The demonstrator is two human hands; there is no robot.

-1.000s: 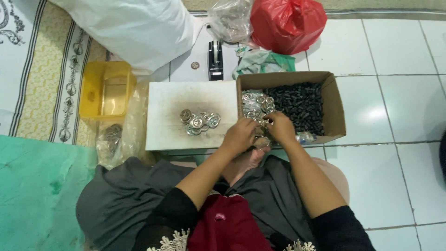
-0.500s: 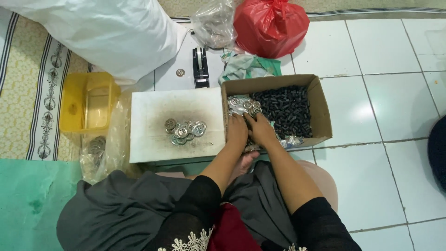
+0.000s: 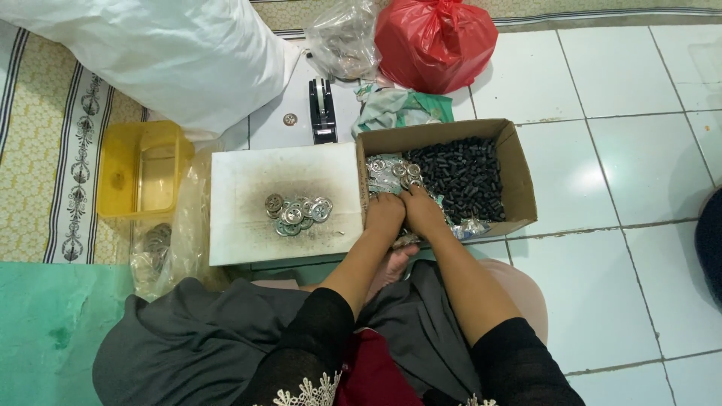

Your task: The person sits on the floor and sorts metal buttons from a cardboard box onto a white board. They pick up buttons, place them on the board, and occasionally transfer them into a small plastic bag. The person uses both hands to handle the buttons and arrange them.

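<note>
Both hands, the left hand [image 3: 385, 213] and the right hand [image 3: 421, 213], press side by side into the near corner of the cardboard box [image 3: 520, 169] among silver rings [image 3: 392, 170] beside black caps [image 3: 460, 174] (fingers buried, so I cannot tell either grip), while more rings [image 3: 297, 211] lie on the white board [image 3: 248, 173].

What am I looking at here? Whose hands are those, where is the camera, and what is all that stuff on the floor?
The camera sits on a person's head and looks down, so you see their own arms and lap. They sit on a tiled floor. The left hand and right hand are side by side inside a cardboard box, at its near edge. The box holds small black pieces and shiny metal discs. I cannot tell what the fingers hold. Beside the box lies a white board with a little pile of discs. Farther off are a yellow tub, a red bag and a white sack.
</note>
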